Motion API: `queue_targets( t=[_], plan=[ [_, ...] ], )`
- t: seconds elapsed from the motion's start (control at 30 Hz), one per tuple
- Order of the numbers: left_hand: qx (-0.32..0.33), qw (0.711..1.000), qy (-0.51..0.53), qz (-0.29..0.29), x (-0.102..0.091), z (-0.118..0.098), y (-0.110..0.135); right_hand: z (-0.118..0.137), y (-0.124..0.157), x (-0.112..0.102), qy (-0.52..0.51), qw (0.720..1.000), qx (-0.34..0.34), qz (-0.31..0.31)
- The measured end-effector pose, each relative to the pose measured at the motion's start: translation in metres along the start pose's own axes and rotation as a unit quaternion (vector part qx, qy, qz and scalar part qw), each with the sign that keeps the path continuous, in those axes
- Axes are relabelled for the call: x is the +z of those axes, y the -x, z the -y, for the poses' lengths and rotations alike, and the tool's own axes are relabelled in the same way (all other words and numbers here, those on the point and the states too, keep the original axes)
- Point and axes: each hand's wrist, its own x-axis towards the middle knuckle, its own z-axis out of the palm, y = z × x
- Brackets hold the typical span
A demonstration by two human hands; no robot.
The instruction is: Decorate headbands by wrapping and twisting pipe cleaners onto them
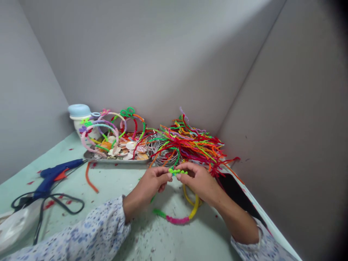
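Both my hands meet at the table's middle, pinching a bright green pipe cleaner [177,171] coiled into small bumps. My left hand [152,183] grips its left end with closed fingers. My right hand [198,181] holds its right end, fingers curled. Below the hands hangs a headband hoop [179,217] wrapped in yellow, pink and green pipe cleaner, joined to the green piece. Just behind the hands lies a big heap of loose coloured pipe cleaners [193,143].
A metal tray [114,159] at the back holds finished headbands [108,127], shells and bare wire hoops. A white jar with a blue lid [80,117] stands behind it. A blue glue gun [56,175] with black cord lies left. An orange pipe cleaner [89,179] lies loose.
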Motion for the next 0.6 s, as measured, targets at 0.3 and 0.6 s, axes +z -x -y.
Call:
queue_targets(
  t=[0.3,0.6],
  plan=[
    [0.008,1.0,0.004,-0.001,0.004,0.0011,0.0034,-0.0019,-0.0003,0.005,-0.001,1.0,-0.013,0.004],
    [0.034,0.999,0.003,-0.001,0.0032,0.0072,0.0043,0.0009,-0.0001,0.0075,-0.06,0.997,0.052,0.014]
  ],
)
